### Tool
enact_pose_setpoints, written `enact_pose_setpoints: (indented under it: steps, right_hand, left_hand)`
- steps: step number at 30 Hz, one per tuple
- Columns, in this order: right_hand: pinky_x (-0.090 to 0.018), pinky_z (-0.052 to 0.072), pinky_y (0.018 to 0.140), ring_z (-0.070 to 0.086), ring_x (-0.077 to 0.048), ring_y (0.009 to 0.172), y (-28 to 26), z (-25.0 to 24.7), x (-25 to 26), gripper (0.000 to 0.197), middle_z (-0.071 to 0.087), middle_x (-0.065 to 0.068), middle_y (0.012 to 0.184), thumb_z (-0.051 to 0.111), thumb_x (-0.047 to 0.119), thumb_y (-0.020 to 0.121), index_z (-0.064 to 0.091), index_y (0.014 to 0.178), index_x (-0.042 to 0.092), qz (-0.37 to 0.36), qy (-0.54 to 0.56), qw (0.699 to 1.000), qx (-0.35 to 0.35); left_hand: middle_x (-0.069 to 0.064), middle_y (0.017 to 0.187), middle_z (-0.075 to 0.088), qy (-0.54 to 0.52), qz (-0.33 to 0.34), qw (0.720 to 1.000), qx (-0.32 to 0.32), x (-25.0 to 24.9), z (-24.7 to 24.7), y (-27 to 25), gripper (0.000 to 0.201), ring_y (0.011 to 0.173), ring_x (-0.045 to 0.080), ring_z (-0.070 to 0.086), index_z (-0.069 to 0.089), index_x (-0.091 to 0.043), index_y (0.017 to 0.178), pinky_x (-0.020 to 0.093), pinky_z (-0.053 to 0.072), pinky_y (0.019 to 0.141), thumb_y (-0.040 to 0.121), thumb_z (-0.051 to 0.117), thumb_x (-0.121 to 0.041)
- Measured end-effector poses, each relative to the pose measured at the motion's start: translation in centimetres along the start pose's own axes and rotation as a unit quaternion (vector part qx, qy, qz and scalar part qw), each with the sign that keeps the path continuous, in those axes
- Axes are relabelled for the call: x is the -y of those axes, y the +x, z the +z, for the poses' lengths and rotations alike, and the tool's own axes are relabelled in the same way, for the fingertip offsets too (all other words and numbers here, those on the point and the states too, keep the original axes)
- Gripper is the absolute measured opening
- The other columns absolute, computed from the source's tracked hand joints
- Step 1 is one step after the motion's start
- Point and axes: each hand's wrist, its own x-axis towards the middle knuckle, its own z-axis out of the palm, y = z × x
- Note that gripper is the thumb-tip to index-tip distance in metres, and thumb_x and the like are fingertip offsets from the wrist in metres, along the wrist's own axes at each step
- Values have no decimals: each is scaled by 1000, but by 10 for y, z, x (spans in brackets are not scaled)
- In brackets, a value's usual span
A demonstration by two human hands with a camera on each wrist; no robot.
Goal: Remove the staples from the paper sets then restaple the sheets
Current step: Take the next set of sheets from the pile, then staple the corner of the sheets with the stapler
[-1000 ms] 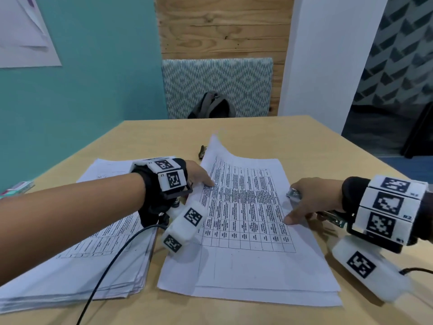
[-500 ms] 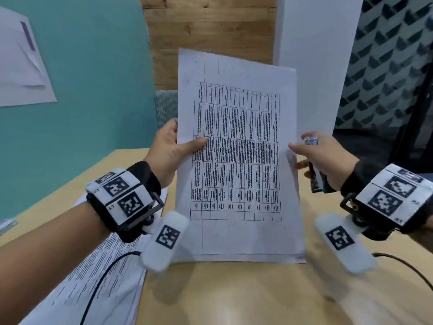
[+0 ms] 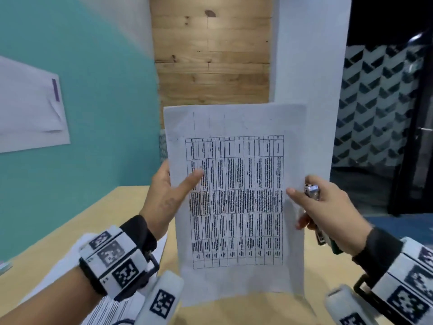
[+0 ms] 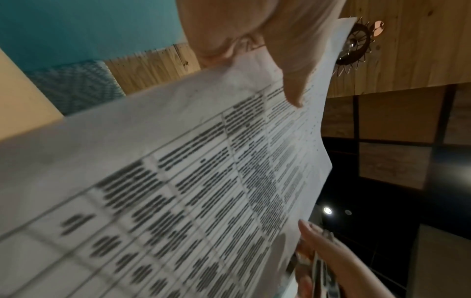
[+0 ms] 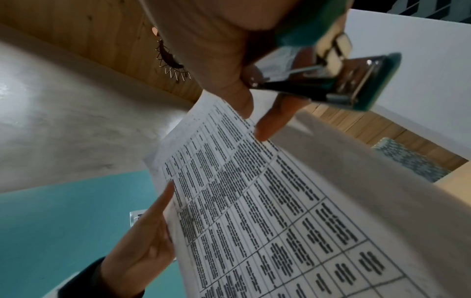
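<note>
A paper set (image 3: pixel 236 202) printed with a table stands upright above the wooden table (image 3: pixel 246 310), its bottom edge low over the tabletop. My left hand (image 3: pixel 168 195) pinches its left edge, thumb across the printed front and fingers behind. My right hand (image 3: pixel 328 207) grips a green and metal stapler (image 3: pixel 312 192) while its thumb touches the sheet's right edge. The right wrist view shows the stapler (image 5: pixel 331 80) in the palm above the paper set (image 5: pixel 280 201). In the left wrist view my thumb lies on the paper set (image 4: pixel 178 181).
A stack of printed papers (image 3: pixel 112 308) lies on the table at the lower left, under my left wrist. A white sheet (image 3: pixel 30 109) hangs on the teal wall. Behind the held paper stand a wood-panelled wall and a white pillar (image 3: pixel 304 66).
The paper set lay flat on the table a second ago; both hands have lifted it and stood it upright. The stapler has stayed in my right hand.
</note>
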Motion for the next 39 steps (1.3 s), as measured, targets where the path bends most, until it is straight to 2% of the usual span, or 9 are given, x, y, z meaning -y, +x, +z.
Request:
enact_pose_setpoints:
  steps: [3, 6, 13, 16, 19, 21, 27, 33, 39]
  right_hand:
    - [-27, 39, 45, 63, -17, 42, 1, -2, 3, 29, 51, -5, 62, 58, 25, 91, 40, 72, 11, -3, 3, 1000, -6]
    - [-26, 40, 44, 60, -15, 40, 5, -5, 1, 17, 61, -7, 72, 56, 24, 92, 57, 88, 7, -6, 11, 1000, 15]
    - [-31, 46, 57, 67, -26, 62, 27, -30, 7, 50, 66, -17, 90, 51, 47, 87, 59, 83, -2, 46, 80, 996, -4]
    - [-28, 39, 58, 61, -16, 52, 41, -57, 29, 69, 68, -3, 56, 39, 67, 78, 58, 69, 2, 11, 100, 992, -77]
    - [-21, 42, 46, 53, -9, 35, 50, -65, 71, 66, 56, 1, 39, 39, 72, 71, 50, 60, 8, -73, 183, 971, -136]
    - [-20, 45, 46, 49, -14, 39, 54, -54, 101, 60, 51, 0, 48, 47, 74, 71, 45, 60, 15, -116, 266, 947, -139]
    - [-20, 39, 43, 37, -3, 36, 61, 6, 166, 44, 39, 12, 43, 51, 41, 92, 38, 55, 21, -283, 249, 919, -118]
    - [-42, 54, 56, 52, -12, 41, 69, 29, 178, 49, 48, 8, 41, 48, 47, 91, 43, 51, 18, -288, 271, 908, -134]
    - [-48, 54, 60, 53, -18, 44, 69, 34, 178, 54, 47, 3, 42, 47, 57, 85, 41, 47, 18, -283, 238, 921, -124]
  left_hand:
    - [-4, 108, 68, -37, 49, 996, -63, -16, 7, 20, 36, 103, 12, 62, 55, -18, 106, 30, 48, 93, 81, 62, -43]
    - [-13, 76, 67, -31, 107, 987, -119, -32, 13, 36, 8, 73, 2, 60, 54, -20, 85, 19, 49, 71, 91, 55, -27]
    - [15, 83, 57, -46, 111, 980, -160, -43, 24, 46, 12, 77, 26, 49, 60, -18, 73, 44, 45, 73, 75, 62, -29]
    - [16, 84, 58, -59, 83, 984, -149, -46, 28, 45, 12, 78, 28, 51, 63, -21, 69, 53, 48, 77, 77, 65, -28]
    - [13, 86, 61, -71, 76, 986, -130, -46, 32, 46, 11, 83, 24, 53, 65, -15, 76, 41, 48, 82, 87, 62, -16]
    - [12, 84, 63, -72, 84, 986, -126, -48, 34, 45, 10, 83, 24, 55, 69, -16, 76, 43, 49, 86, 85, 64, -16]
    - [15, 89, 67, -73, 123, 984, -102, -54, 37, 37, 13, 81, 27, 59, 75, -21, 74, 44, 53, 79, 68, 79, -31]
    - [3, 76, 70, -89, 125, 983, -98, -60, 38, 32, 22, 76, 22, 62, 70, -12, 79, 40, 54, 79, 63, 72, -26]
    - [5, 82, 73, -88, 144, 981, -98, -59, 38, 32, 22, 82, 28, 64, 73, -19, 77, 46, 53, 84, 61, 77, -33]
